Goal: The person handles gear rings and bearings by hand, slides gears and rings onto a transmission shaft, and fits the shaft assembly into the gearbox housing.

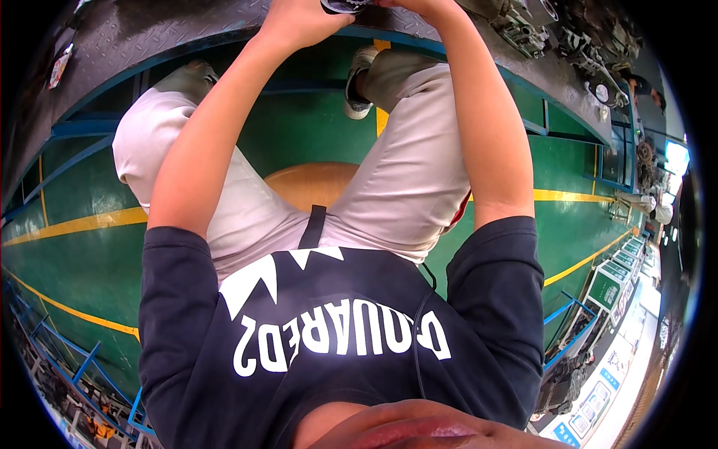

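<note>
A glossy green floor [292, 142] spreads across the room, crossed by yellow floor lines [97, 222] at nine and three o'clock. A dark diamond-plate desk [149, 37] on a blue steel frame [82, 124] arcs from ten through twelve to two. A round wooden stool seat [310, 183] shows just off centre, toward ten. Blue metal rails [87, 359] stand at eight, white display boards [617, 352] at four. The bright patch [677, 157] between two and three may be a window; the rim distorts it.

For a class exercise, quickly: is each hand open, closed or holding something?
Left hand: at a dark round part; grip cut off, cannot tell.
Right hand: mostly out of frame; cannot tell.
</note>
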`<action>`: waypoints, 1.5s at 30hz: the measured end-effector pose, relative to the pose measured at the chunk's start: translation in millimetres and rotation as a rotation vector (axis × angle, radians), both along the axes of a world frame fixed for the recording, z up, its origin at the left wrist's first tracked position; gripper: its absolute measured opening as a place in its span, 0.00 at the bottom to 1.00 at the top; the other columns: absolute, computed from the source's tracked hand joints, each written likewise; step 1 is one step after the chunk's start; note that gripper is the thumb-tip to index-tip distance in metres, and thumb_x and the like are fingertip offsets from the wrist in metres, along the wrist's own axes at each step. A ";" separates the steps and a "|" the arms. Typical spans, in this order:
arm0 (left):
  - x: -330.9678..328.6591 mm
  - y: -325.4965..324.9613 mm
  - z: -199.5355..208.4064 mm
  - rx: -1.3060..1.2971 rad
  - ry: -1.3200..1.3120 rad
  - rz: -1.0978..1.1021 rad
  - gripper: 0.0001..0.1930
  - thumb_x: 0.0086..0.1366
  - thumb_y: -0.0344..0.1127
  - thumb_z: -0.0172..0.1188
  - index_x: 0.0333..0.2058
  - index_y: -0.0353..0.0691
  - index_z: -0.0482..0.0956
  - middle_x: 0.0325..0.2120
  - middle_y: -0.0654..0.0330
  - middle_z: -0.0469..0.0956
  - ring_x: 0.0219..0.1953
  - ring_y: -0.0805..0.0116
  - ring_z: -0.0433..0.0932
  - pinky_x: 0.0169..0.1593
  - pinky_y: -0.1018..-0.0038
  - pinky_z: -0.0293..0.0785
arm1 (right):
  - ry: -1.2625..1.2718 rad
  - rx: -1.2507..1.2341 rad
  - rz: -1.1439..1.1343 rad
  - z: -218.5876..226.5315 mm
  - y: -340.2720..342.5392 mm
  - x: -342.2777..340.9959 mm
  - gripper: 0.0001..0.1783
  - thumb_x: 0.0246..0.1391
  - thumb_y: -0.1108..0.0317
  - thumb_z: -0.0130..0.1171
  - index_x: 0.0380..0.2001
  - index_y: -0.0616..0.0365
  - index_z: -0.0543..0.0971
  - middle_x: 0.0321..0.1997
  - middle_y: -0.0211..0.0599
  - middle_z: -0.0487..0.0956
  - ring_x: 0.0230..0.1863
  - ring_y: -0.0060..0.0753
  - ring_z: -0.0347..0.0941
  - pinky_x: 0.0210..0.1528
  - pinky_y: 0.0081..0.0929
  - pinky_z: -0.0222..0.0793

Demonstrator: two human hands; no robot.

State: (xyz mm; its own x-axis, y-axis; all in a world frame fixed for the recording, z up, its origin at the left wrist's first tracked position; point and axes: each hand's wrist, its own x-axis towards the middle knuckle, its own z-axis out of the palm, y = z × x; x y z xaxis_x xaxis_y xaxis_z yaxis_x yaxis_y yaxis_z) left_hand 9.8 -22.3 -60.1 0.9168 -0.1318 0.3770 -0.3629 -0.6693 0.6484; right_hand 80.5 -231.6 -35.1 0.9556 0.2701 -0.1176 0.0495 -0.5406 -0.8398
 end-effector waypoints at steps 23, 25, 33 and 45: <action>-7.8 -8.5 2.4 0.277 0.046 0.160 0.37 0.49 0.55 0.74 0.54 0.38 0.77 0.52 0.49 0.77 0.59 0.49 0.72 0.62 0.50 0.66 | 0.106 0.120 0.026 -6.2 -2.0 5.5 0.12 0.61 0.70 0.62 0.43 0.65 0.85 0.31 0.34 0.83 0.30 0.23 0.77 0.32 0.21 0.75; -7.4 -8.3 1.2 0.272 0.023 0.167 0.36 0.49 0.54 0.74 0.53 0.38 0.77 0.51 0.49 0.77 0.59 0.49 0.72 0.62 0.49 0.66 | 0.076 0.098 0.025 -5.8 -1.3 5.6 0.12 0.60 0.69 0.62 0.43 0.65 0.86 0.30 0.34 0.83 0.29 0.23 0.77 0.32 0.22 0.75; -12.4 -9.5 11.9 0.260 0.054 0.148 0.31 0.48 0.55 0.75 0.45 0.40 0.80 0.47 0.50 0.79 0.56 0.50 0.73 0.58 0.50 0.65 | -0.016 -0.021 0.004 -8.6 4.8 3.6 0.11 0.55 0.68 0.65 0.36 0.66 0.86 0.26 0.36 0.83 0.24 0.25 0.78 0.28 0.25 0.74; -11.9 -10.0 8.5 0.264 0.025 0.150 0.31 0.48 0.57 0.76 0.45 0.42 0.80 0.47 0.53 0.79 0.56 0.51 0.73 0.60 0.50 0.63 | 0.083 0.075 -0.002 -5.1 5.6 2.1 0.10 0.56 0.69 0.63 0.36 0.66 0.85 0.27 0.38 0.82 0.24 0.27 0.77 0.28 0.26 0.75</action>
